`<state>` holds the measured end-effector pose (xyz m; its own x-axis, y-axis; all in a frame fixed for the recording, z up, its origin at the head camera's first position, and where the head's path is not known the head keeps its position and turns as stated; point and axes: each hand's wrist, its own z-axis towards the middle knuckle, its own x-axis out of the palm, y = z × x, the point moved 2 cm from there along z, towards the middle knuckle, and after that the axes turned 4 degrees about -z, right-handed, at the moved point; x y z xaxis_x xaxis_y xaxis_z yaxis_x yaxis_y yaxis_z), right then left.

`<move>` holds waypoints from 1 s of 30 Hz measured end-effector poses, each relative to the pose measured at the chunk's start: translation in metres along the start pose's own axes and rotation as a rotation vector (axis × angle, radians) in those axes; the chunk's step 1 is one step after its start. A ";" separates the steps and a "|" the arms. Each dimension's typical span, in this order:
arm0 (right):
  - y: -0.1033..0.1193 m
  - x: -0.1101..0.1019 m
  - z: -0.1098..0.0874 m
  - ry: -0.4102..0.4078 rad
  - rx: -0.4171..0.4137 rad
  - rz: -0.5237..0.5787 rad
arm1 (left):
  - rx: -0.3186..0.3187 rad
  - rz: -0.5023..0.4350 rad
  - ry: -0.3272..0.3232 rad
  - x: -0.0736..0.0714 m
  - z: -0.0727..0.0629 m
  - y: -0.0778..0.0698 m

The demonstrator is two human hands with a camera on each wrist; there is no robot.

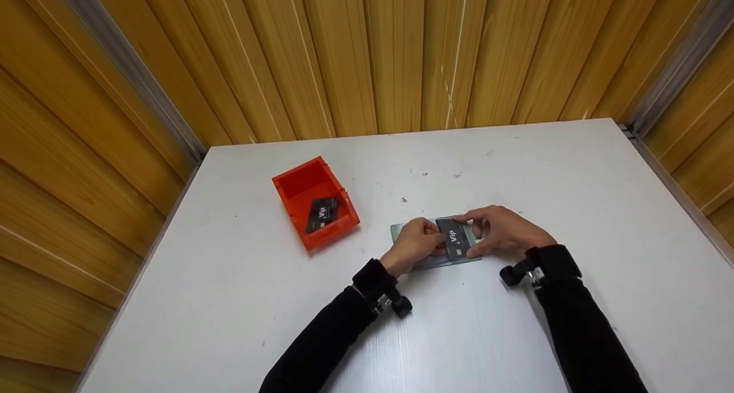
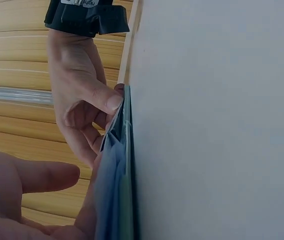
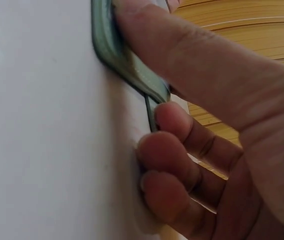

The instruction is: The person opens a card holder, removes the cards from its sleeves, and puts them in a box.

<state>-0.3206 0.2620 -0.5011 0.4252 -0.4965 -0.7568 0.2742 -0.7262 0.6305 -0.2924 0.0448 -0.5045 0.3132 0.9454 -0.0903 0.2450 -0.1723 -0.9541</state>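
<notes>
A green-edged card holder with clear pages [image 1: 395, 230] lies open on the table. On its right side is a black card marked "Vip" [image 1: 454, 239]. My right hand [image 1: 507, 229] holds this card, thumb at the near end and a finger at the far end. In the right wrist view the thumb [image 3: 192, 55] lies over the holder's corner, with the other fingers curled beside its edge. My left hand [image 1: 413, 244] rests on the left side, fingertips touching by the card's left edge. Its thumb [image 2: 52, 175] stands away from the pages in the left wrist view.
An orange-red bin [image 1: 304, 235] stands to the left of the holder, turned at an angle. Inside it lie black "Vip" cards [image 1: 322, 212], overlapping. The white table [image 1: 200, 301] meets wood-patterned walls [image 1: 395, 54] at the back and sides.
</notes>
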 end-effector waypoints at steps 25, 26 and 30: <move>0.007 -0.001 -0.002 -0.008 -0.017 -0.053 | -0.005 0.049 0.145 -0.030 0.003 -0.006; 0.007 0.000 -0.002 -0.006 -0.010 -0.048 | -0.016 0.072 0.154 -0.034 0.003 -0.007; 0.006 0.000 -0.003 0.004 0.000 -0.038 | -0.059 0.162 0.204 -0.052 0.004 -0.011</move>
<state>-0.3169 0.2592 -0.4970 0.4181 -0.4668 -0.7793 0.2905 -0.7441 0.6016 -0.3146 -0.0012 -0.4899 0.5296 0.8299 -0.1752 0.2275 -0.3380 -0.9132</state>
